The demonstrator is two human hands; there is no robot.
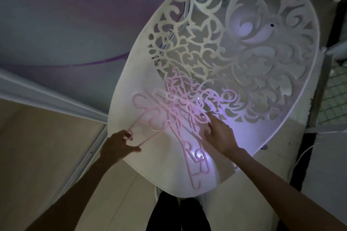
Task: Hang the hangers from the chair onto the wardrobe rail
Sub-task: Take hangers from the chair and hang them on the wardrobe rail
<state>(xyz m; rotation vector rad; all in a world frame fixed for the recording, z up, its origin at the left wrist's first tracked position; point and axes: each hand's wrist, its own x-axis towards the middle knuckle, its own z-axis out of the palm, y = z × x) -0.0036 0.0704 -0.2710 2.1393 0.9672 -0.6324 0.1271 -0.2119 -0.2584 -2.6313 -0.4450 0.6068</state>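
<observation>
A tangled pile of several pink plastic hangers (180,110) lies on the seat of a white chair (142,157) with an ornate cut-out back (244,43). My left hand (118,144) pinches the thin end of one pink hanger (142,124) at the seat's left edge, fingers curled round it. Over the pile on the right, my right hand (217,133) touches the hangers with its fingers spread. One hanger (195,167) stretches toward the seat's front edge. No wardrobe rail is in view.
The room is dim. A purple wall panel (75,15) and a white ledge (47,92) run along the left. Light floor tiles (37,155) lie below. A dark frame with mesh (334,99) stands at the right. My dark shoes (180,212) show at the bottom.
</observation>
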